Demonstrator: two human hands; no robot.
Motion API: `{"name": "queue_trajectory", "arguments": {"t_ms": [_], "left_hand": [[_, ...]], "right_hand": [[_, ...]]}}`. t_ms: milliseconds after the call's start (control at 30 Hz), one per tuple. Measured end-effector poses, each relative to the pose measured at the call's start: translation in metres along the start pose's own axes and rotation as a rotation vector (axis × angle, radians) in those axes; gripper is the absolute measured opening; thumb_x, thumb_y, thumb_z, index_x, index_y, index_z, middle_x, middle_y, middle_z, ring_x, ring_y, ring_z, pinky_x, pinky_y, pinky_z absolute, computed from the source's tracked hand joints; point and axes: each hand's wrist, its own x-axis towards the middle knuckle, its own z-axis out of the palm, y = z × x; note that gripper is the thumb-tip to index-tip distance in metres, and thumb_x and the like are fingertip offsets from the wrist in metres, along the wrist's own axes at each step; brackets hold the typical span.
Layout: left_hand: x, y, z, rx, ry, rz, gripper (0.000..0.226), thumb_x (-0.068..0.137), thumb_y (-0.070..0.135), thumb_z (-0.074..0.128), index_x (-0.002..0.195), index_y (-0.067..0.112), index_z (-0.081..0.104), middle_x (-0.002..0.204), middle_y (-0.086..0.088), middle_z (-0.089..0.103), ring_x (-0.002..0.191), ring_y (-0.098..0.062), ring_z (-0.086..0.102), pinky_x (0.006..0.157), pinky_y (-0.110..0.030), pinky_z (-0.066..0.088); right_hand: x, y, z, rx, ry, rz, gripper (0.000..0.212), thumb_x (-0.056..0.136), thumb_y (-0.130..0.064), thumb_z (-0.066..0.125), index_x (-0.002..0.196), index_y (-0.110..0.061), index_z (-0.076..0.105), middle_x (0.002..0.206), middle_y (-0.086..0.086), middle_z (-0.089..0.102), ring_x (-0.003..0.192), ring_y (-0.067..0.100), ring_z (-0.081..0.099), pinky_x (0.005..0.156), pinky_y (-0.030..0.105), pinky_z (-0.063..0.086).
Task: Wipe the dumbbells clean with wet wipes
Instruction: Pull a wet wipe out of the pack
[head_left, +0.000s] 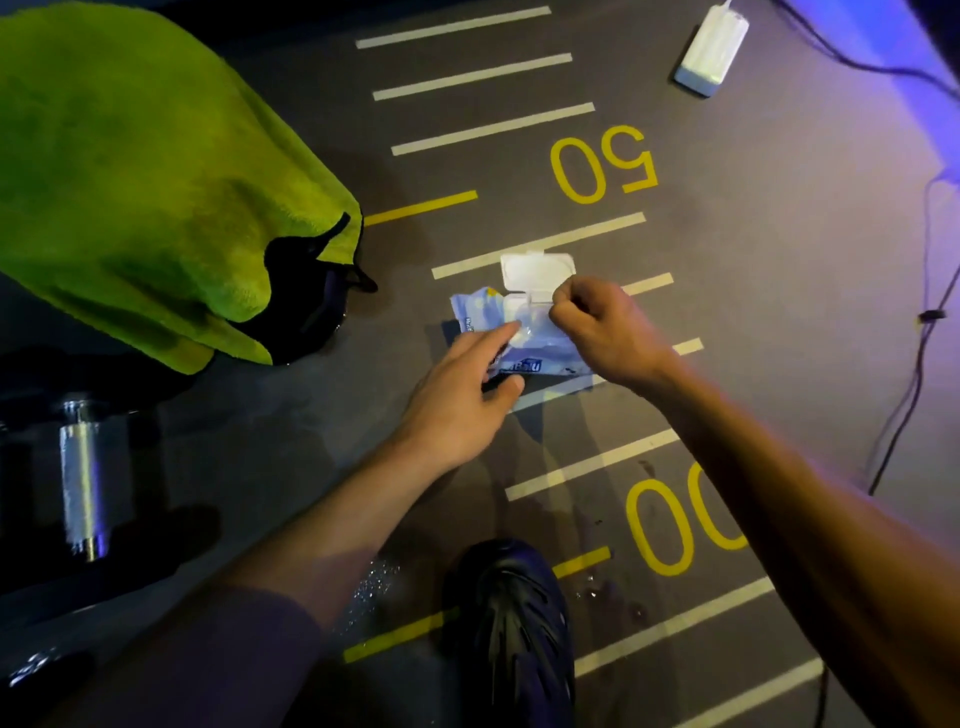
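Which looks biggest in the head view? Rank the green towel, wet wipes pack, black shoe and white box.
1. green towel
2. black shoe, though nearness to the camera enlarges it
3. wet wipes pack
4. white box, farthest away, so unsure

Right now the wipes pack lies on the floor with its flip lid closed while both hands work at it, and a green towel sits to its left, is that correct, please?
Not quite: the flip lid is open, standing up behind the wipes pack. The head view shows it. The rest holds: the left hand steadies the pack, the right hand pinches at the opening, and the green towel lies to its left.
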Motion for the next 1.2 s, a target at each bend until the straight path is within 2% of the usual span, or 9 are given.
{"name": "queue_trajectory", "arguments": {"t_ms": [133, 233, 333, 467, 633, 767, 867, 1067, 1200], "left_hand": [[0.016, 0.001, 0.005, 0.041, -0.034, -0.048, 0.062, 0.106, 0.027, 0.058, 0.163, 0.027, 0.032, 0.163, 0.001, 0.037, 0.145, -0.02, 0.044, 0.12, -0.038, 0.041], [0.028, 0.007, 0.008, 0.079, -0.034, -0.078, 0.061, 0.108, 0.029, 0.055, 0.164, 0.025, 0.031, 0.162, 0.001, 0.038, 0.145, -0.023, 0.042, 0.116, -0.037, 0.039], [0.039, 0.011, 0.011, 0.087, -0.051, -0.083, 0.062, 0.108, 0.033, 0.055, 0.164, 0.024, 0.031, 0.163, 0.001, 0.035, 0.146, -0.025, 0.041, 0.117, -0.039, 0.039], [0.043, 0.008, 0.01, 0.023, 0.019, -0.095, 0.056, 0.105, 0.032, 0.061, 0.157, 0.025, 0.044, 0.158, 0.0, 0.044, 0.14, -0.025, 0.048, 0.113, -0.037, 0.043], [0.047, 0.002, 0.012, -0.097, 0.114, -0.097, 0.042, 0.102, 0.029, 0.066, 0.143, 0.031, 0.06, 0.139, 0.0, 0.056, 0.126, -0.02, 0.059, 0.095, -0.027, 0.048], [0.047, 0.003, 0.013, -0.117, 0.107, -0.079, 0.041, 0.102, 0.027, 0.067, 0.142, 0.032, 0.06, 0.137, 0.003, 0.054, 0.12, -0.014, 0.059, 0.088, -0.018, 0.047], [0.043, 0.003, 0.014, -0.093, 0.111, -0.085, 0.04, 0.103, 0.027, 0.065, 0.143, 0.031, 0.06, 0.138, 0.004, 0.053, 0.115, -0.011, 0.057, 0.081, -0.012, 0.044], [0.04, 0.0, 0.018, -0.033, 0.117, -0.071, 0.041, 0.1, 0.025, 0.07, 0.141, 0.025, 0.063, 0.145, 0.001, 0.055, 0.128, -0.02, 0.056, 0.098, -0.025, 0.046], [0.039, -0.003, 0.022, -0.033, 0.112, -0.076, 0.047, 0.098, 0.023, 0.073, 0.144, 0.023, 0.062, 0.146, 0.002, 0.053, 0.123, -0.02, 0.061, 0.101, -0.03, 0.054]], "right_hand": [[-0.005, 0.003, -0.001, 0.095, -0.048, 0.053, 0.029, 0.105, -0.025, 0.046, 0.085, -0.008, 0.059, 0.074, 0.0, 0.049, 0.067, 0.011, 0.046, 0.065, 0.026, 0.04], [0.0, 0.0, -0.011, 0.285, 0.019, 0.074, 0.027, 0.093, -0.035, 0.045, 0.073, -0.02, 0.053, 0.071, 0.0, 0.046, 0.068, 0.014, 0.042, 0.069, 0.035, 0.037], [0.006, -0.001, -0.017, 0.374, 0.082, 0.137, 0.024, 0.086, -0.036, 0.046, 0.07, -0.019, 0.053, 0.069, 0.0, 0.045, 0.071, 0.018, 0.04, 0.072, 0.039, 0.033], [0.007, 0.013, -0.014, 0.286, 0.095, 0.169, 0.029, 0.091, -0.031, 0.048, 0.081, -0.007, 0.063, 0.076, 0.003, 0.052, 0.072, 0.014, 0.044, 0.069, 0.033, 0.037], [0.008, 0.023, -0.012, 0.202, 0.34, 0.07, 0.004, 0.096, -0.015, 0.057, 0.093, -0.013, 0.059, 0.084, -0.002, 0.059, 0.075, 0.01, 0.054, 0.069, 0.034, 0.049], [0.001, 0.018, -0.01, -0.212, 0.412, -0.2, 0.025, 0.095, -0.043, 0.064, 0.101, -0.02, 0.063, 0.102, 0.001, 0.061, 0.087, 0.016, 0.056, 0.069, 0.032, 0.047], [0.007, 0.02, -0.001, -0.488, 0.365, -0.156, 0.042, 0.091, -0.061, 0.063, 0.103, -0.021, 0.068, 0.106, 0.002, 0.063, 0.093, 0.023, 0.058, 0.075, 0.039, 0.05], [0.015, 0.033, 0.018, -0.383, 0.339, 0.038, 0.018, 0.096, -0.037, 0.068, 0.096, -0.02, 0.071, 0.095, 0.001, 0.071, 0.083, 0.022, 0.065, 0.075, 0.046, 0.061], [0.013, 0.041, 0.023, -0.251, 0.284, 0.126, 0.014, 0.096, -0.031, 0.066, 0.09, -0.019, 0.069, 0.087, 0.001, 0.07, 0.075, 0.022, 0.067, 0.072, 0.046, 0.062]]}}
